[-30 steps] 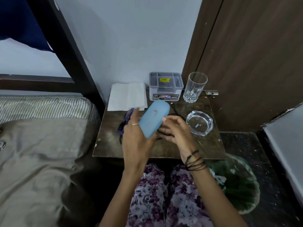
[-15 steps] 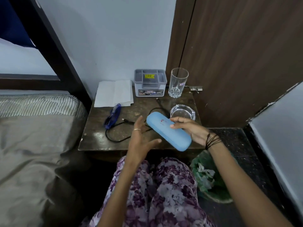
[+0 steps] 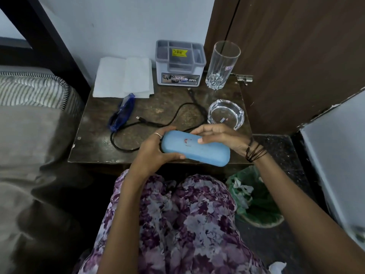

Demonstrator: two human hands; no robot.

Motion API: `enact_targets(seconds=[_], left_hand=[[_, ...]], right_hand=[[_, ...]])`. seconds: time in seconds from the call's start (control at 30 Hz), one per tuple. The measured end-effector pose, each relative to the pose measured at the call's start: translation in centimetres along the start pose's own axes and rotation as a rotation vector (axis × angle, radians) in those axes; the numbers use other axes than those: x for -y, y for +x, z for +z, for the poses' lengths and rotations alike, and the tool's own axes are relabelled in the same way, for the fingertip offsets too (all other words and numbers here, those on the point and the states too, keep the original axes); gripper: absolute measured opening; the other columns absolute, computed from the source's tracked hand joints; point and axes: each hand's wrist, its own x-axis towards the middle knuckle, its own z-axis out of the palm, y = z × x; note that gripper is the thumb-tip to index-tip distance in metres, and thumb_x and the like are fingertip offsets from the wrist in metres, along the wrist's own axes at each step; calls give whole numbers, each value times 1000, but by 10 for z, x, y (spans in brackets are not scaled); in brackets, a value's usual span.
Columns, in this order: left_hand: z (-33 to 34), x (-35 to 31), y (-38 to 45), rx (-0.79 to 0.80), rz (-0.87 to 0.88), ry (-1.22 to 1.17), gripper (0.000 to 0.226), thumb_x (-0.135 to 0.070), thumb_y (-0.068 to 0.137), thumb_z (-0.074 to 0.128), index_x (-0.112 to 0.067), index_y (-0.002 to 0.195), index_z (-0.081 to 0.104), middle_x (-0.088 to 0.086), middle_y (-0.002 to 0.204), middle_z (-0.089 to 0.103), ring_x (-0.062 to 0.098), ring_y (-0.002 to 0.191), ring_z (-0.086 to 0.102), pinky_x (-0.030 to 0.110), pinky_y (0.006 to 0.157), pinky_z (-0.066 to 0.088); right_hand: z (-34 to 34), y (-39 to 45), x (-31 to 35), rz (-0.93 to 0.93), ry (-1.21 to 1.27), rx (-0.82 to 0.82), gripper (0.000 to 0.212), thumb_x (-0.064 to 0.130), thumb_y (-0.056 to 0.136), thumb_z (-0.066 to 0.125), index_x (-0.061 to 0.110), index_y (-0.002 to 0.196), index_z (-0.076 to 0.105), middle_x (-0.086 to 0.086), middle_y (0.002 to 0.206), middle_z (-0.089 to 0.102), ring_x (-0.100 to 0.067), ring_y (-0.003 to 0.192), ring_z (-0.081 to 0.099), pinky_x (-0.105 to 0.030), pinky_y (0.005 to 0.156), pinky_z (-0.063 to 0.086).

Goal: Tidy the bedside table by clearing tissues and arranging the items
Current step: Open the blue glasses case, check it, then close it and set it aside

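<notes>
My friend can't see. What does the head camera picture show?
Both hands, left hand and right hand, hold a closed blue case over the front of a bedside table. Behind it lie a black cable, tissues, a tall glass and a glass ashtray.

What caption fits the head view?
Both hands, left hand and right hand, hold a blue case over the bedside table.

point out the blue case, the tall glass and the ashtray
blue case [image 3: 199,150], head view, middle of its top face
tall glass [image 3: 222,66], head view, its clear side wall
ashtray [image 3: 240,117], head view, its right rim
</notes>
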Motion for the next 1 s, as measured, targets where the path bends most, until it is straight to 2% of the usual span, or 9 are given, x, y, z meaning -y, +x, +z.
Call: enact_targets(seconds=[0.07, 0.17, 0.37, 0.53, 0.6, 0.67, 0.8, 0.9, 1.0], left_hand=[[-4, 4, 0, -33, -3, 26, 69, -28, 62, 83, -25, 123, 52, -12, 113, 53, 5, 104, 49, 1, 76, 40], [-9, 9, 0, -73, -28, 19, 67, -29, 62, 83, -23, 122, 53, -10, 109, 54, 6, 99, 50, 0, 70, 41], [-11, 13, 0, -77, -41, 41, 66, -32, 64, 82, -19, 122, 53, -9, 102, 53, 8, 93, 49, 5, 64, 39], [-12, 18, -1, -37, -13, 10, 71, -24, 66, 82, -16, 128, 49, -6, 112, 54, 8, 101, 49, 13, 75, 40], [-13, 20, -2, -22, -8, -10, 77, -20, 66, 83, -16, 133, 46, -7, 117, 52, 8, 107, 48, 20, 86, 40], [-12, 20, -2, -23, -3, -27, 82, -17, 64, 83, -18, 136, 43, -9, 115, 51, 7, 106, 48, 22, 86, 40], [-10, 23, -3, -42, 12, -75, 88, -15, 63, 84, -25, 138, 39, -9, 111, 53, 11, 102, 54, 23, 84, 44], [-9, 26, -3, -56, -4, -125, 91, -15, 63, 84, -29, 139, 36, -7, 114, 54, 14, 105, 55, 27, 88, 47], [-8, 27, -1, -55, -22, -147, 97, -15, 62, 85, -34, 140, 30, -8, 113, 52, 13, 103, 54, 24, 86, 44]], right_hand=[[6, 1, 1, -61, -104, -36, 25, 10, 86, 61, 18, 110, 61, -3, 109, 64, -6, 93, 64, -18, 82, 51], [16, -2, 4, -122, -330, -136, 37, 26, 81, 69, 26, 117, 59, 4, 119, 59, -9, 109, 56, -23, 94, 44], [37, -5, 7, -282, -856, -249, 60, 34, 78, 70, 20, 133, 48, -2, 126, 49, -16, 108, 50, -23, 79, 39], [49, -11, 9, -366, -1244, -309, 64, 37, 82, 65, 10, 136, 43, -10, 134, 52, -27, 117, 54, -38, 90, 47], [54, -14, 8, -420, -1356, -304, 63, 31, 78, 70, -1, 129, 50, -21, 127, 58, -34, 109, 61, -43, 84, 53], [57, -15, 6, -506, -1461, -333, 61, 27, 71, 77, -10, 116, 58, -29, 113, 64, -38, 95, 68, -47, 70, 59], [49, -9, 5, -691, -1711, -348, 58, 38, 69, 75, -9, 103, 67, -23, 98, 71, -27, 87, 71, -34, 67, 59], [40, -4, 5, -748, -1766, -307, 59, 41, 71, 72, -7, 104, 67, -20, 97, 72, -23, 84, 72, -31, 62, 59], [29, -4, 10, -745, -1647, -196, 59, 37, 78, 70, -6, 117, 59, -24, 107, 68, -28, 86, 71, -34, 52, 58]])
